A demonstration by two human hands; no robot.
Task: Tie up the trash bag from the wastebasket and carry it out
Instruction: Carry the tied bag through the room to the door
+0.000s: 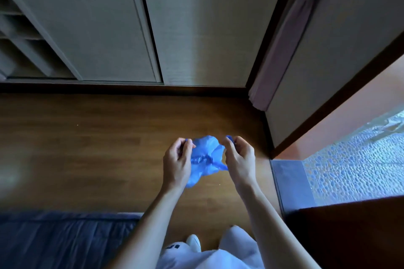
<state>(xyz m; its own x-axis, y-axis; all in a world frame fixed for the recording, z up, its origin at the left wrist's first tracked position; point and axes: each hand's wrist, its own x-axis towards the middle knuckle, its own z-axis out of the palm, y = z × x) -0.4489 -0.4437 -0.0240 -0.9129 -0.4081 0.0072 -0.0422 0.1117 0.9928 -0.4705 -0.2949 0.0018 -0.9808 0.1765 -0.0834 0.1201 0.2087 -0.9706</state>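
1. The blue trash bag (206, 148) hangs in the air between both hands, above the wooden floor (87, 148) and just in front of the person.
2. The left hand (177, 159) pinches one bunched end of the bag's top, its fingers curled round the plastic.
3. The right hand (239, 157) pinches the other end, and a scrap of blue shows above its fingers.
4. Between the hands the plastic is twisted into a tight, knot-like band. The bag's body puffs up behind the band, and a fold hangs below the left hand.
5. A dark mark on the white garment (172, 247) at the bottom edge is too small to read.
6. Pale sliding doors (98, 28) stand at the far edge of the floor, with open shelves (13, 28) to their left and a tied-back curtain (284, 39) in the right corner.
7. A dark blue mat (65, 240) lies at the bottom left. At the right, a pebble-patterned floor (354, 159) lies past a grey threshold (290, 181).
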